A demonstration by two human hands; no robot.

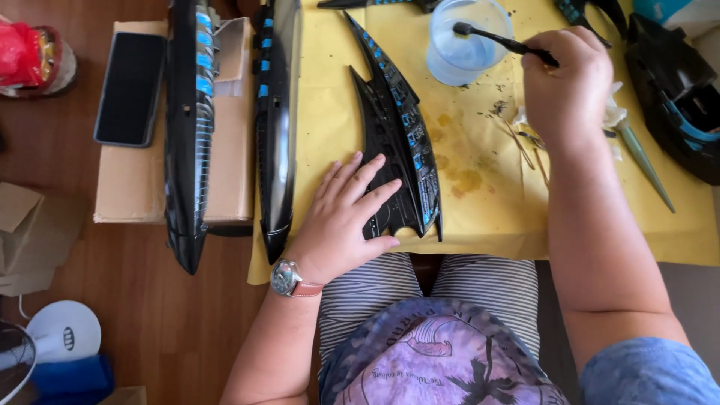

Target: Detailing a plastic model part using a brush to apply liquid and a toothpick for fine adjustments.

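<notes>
While the left hand (346,217) is pressing flat, fingers spread, on the black blue-striped plastic wing piece (397,127), the right hand (566,86) is gripping a thin black brush (502,41) inside the clear plastic cup (469,41).

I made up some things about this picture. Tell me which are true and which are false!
1. The left hand presses on the black winged model part. True.
2. The right hand holds a spoon. False: it holds a black brush.
3. The brush tip is in the clear cup. True.
4. The paper under the part is green. False: it is yellow.
5. The phone lies on a cardboard box. True.
</notes>
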